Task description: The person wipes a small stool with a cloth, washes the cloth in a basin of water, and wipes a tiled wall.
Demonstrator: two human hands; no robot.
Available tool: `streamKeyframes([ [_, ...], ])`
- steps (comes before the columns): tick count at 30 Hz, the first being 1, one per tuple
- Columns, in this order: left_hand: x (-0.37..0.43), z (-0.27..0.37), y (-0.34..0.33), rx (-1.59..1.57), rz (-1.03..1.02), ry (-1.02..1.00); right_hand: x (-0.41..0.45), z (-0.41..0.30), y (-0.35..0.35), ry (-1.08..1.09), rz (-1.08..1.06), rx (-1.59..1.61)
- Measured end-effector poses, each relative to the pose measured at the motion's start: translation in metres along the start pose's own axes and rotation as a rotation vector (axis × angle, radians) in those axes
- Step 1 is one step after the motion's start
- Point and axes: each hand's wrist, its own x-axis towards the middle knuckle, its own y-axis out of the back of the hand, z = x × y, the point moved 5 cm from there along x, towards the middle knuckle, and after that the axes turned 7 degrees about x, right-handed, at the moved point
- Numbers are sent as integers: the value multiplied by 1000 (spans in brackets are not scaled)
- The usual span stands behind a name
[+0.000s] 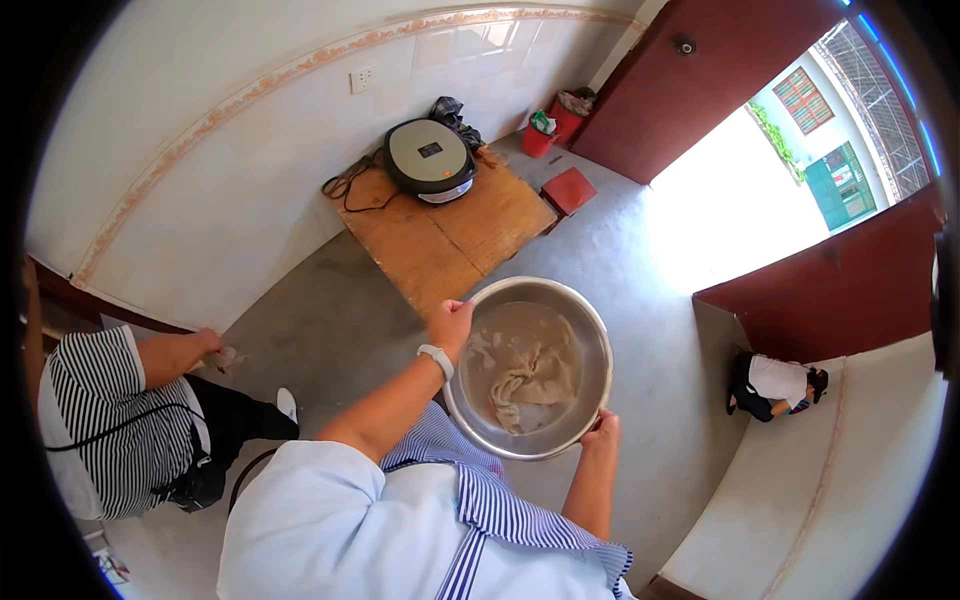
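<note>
A round stainless steel basin [602, 360] is held up before my body, above the grey floor. My left hand [450, 328], with a white band at its wrist, grips the rim at the upper left. My right hand [602, 433] grips the rim at the lower right. Inside the basin lies a wet, crumpled cloth [525, 379], partly under murky water. Just beyond the basin stands a low wooden table [480, 225] that bears a round electric appliance with a cord [430, 152].
A red stool [571, 191] and red bins [538, 137] stand past the table, near an open red door [690, 75]. One person in stripes [142, 427] stands at the left; another person [776, 382] is low by the right wall.
</note>
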Motion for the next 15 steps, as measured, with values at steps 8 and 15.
streamKeyframes([
  [8, 102, 53, -99, -92, 1, 114, 100, -54, -133, -10, 27, -131],
  [15, 186, 64, -168, -258, 118, 183, 178, -87, -273, -69, -29, -268],
])
